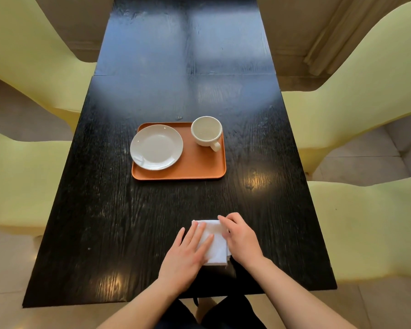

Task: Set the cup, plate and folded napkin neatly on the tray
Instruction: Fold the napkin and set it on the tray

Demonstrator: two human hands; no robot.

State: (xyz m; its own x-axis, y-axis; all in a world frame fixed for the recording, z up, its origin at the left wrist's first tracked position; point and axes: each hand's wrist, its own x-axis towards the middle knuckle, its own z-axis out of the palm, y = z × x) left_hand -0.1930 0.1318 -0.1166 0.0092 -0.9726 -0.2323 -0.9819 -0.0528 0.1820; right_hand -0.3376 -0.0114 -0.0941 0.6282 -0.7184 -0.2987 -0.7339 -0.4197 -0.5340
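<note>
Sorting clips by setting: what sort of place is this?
Probably a dining room or café: a long dark table, pale yellow chairs along both sides, and a tray with a plate and cup.

We note two bare forearms, no sleeves in view, our left hand and right hand without rings, watch or gloves, short plain nails, dark trousers at the lower frame edge

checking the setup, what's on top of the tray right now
On the tray sit the plate, at its left with its rim overhanging the edge, and the cup at the far right corner. The napkin is not on it. The tray surface under both is hidden.
</note>
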